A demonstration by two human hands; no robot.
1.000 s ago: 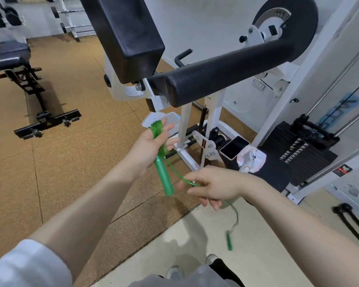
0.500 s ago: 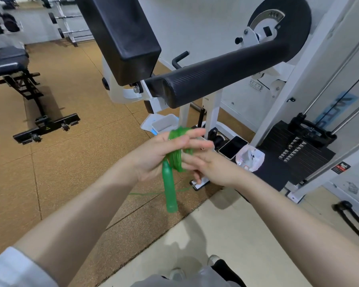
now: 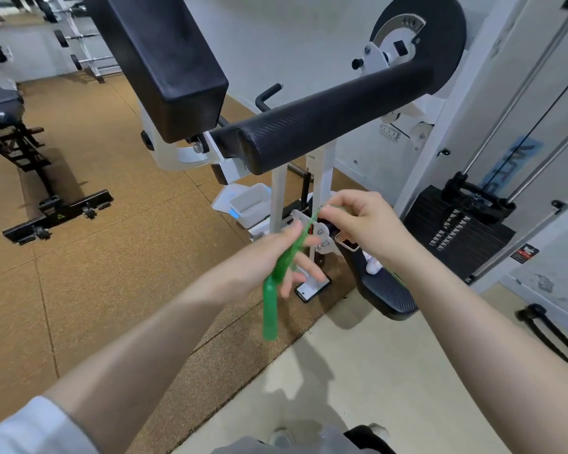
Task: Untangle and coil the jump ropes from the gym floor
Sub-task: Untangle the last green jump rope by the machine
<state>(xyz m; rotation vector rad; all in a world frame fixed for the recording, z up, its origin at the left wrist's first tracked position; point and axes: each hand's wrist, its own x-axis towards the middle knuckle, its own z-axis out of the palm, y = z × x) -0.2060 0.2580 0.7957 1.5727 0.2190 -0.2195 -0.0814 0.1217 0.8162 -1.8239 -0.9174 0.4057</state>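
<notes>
The person stands before a white weight machine with black padded rollers. The left hand holds a green jump rope: coils lie across the palm, and one green handle hangs down below the wrist. The fingers look fairly straight, with the thumb over the coils, though motion blur makes the exact grip hard to confirm. The right hand is raised just beside it, thumb and forefinger pinching the cord's upper end. A phone lies on the cork-coloured floor below the hands. A black bench stands well apart at left.
</notes>
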